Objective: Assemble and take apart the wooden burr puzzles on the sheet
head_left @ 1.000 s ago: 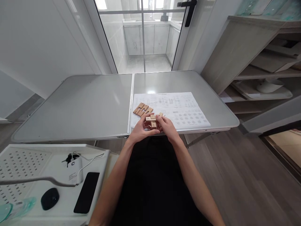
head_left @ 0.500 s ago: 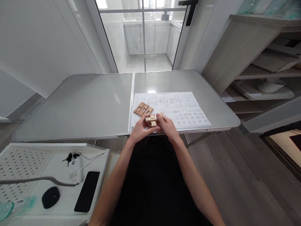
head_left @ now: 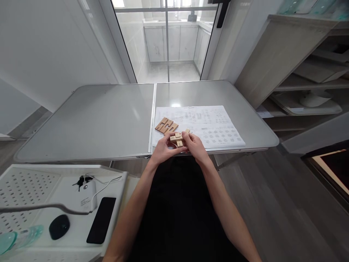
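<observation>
Both my hands grip a small light-wood interlocking puzzle (head_left: pixel 177 137), its pieces crossing one another, above the table's front edge. My left hand (head_left: pixel 161 150) curls round its left and lower side, thumb underneath at the front. My right hand (head_left: pixel 196 146) pinches the long piece near its right end, with the thumb on top. The fingers partly hide the puzzle's underside. Just beyond my left hand, several flat brown wooden pieces (head_left: pixel 165 125) with cut-outs lie side by side on a printed instruction sheet (head_left: pixel 220 125).
The grey folding table (head_left: pixel 114 120) has a seam left of the sheet. At lower left a white tray (head_left: pixel 73 233) holds a black phone (head_left: pixel 101 220), a dark mouse (head_left: pixel 59 226), keys (head_left: pixel 81 181) and a clear bottle (head_left: pixel 28 234). A shelf unit (head_left: pixel 289 51) stands at right.
The puzzle has shifted very slightly right within my hands, which keep their grip. The camera view has tilted a little; the brown pieces and sheet stay put.
</observation>
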Demonstrator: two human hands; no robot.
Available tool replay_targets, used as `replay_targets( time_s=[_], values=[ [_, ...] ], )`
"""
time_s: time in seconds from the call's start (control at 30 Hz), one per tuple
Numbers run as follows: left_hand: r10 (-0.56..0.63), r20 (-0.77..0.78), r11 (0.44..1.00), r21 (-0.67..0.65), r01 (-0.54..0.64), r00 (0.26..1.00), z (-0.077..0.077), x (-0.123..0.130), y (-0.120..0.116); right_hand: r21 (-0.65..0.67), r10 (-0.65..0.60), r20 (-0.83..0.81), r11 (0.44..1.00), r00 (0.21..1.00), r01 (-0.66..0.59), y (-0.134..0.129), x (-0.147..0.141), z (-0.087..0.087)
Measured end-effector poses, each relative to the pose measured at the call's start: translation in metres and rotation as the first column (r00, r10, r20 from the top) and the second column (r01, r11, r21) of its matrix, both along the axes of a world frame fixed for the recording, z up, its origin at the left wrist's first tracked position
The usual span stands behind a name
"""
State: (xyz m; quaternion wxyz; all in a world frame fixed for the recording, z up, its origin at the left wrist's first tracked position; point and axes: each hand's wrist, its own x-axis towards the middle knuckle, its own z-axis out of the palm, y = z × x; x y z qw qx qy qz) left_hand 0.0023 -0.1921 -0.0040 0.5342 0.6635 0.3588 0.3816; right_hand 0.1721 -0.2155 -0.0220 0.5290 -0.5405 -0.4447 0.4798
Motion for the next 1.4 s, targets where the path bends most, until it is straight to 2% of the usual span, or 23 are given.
replay_targets(
  time_s=[0.33, 0.53, 0.67, 0.83, 1.0, 1.07, 1.13, 1.2, 1.27, 1.4],
  values=[
    [-0.021, 0.004, 0.999, 0.028, 0.021, 1.0, -0.004, -0.001, 0.0, -0.057, -0.003, -0.003, 0.998, 1.0, 0.003, 0.001, 0.002, 0.002],
    [-0.025, -0.005, 0.999, 0.037, 0.025, 1.0, -0.001, -0.001, 0.0, -0.075, -0.004, -0.009, 0.997, 1.0, 0.003, 0.0, 0.002, 0.003],
    [-0.011, -0.01, 1.0, 0.02, 0.011, 1.0, 0.001, 0.001, -0.002, -0.087, -0.008, -0.008, 0.996, 1.0, 0.007, 0.003, 0.001, 0.002],
    [0.045, 0.002, 0.999, -0.009, -0.045, 0.999, -0.004, 0.003, -0.002, -0.073, -0.038, -0.01, 0.997, 0.999, 0.037, 0.003, 0.001, 0.001],
    [0.116, 0.068, 0.991, -0.073, -0.111, 0.991, -0.011, 0.004, -0.001, 0.1, -0.272, 0.169, 0.961, 0.947, 0.258, -0.005, 0.02, -0.002],
    [0.134, 0.09, 0.988, -0.085, -0.127, 0.987, -0.014, 0.005, 0.0, 0.155, -0.325, 0.226, 0.943, 0.918, 0.295, -0.007, 0.028, -0.003],
    [0.145, 0.11, 0.987, -0.088, -0.136, 0.983, -0.016, 0.005, 0.0, 0.234, -0.323, 0.325, 0.938, 0.889, 0.255, -0.006, 0.032, -0.006],
    [0.15, 0.127, 0.986, -0.088, -0.139, 0.981, -0.018, 0.006, 0.001, 0.289, -0.279, 0.438, 0.944, 0.854, 0.16, -0.003, 0.031, -0.01],
    [0.148, 0.136, 0.987, -0.083, -0.137, 0.98, -0.02, 0.006, 0.003, 0.283, -0.229, 0.529, 0.955, 0.817, 0.084, 0.001, 0.027, -0.016],
    [0.137, 0.143, 0.989, -0.071, -0.128, 0.98, -0.021, 0.005, 0.004, 0.225, -0.186, 0.649, 0.973, 0.737, 0.047, 0.012, 0.019, -0.021]
  ],
)
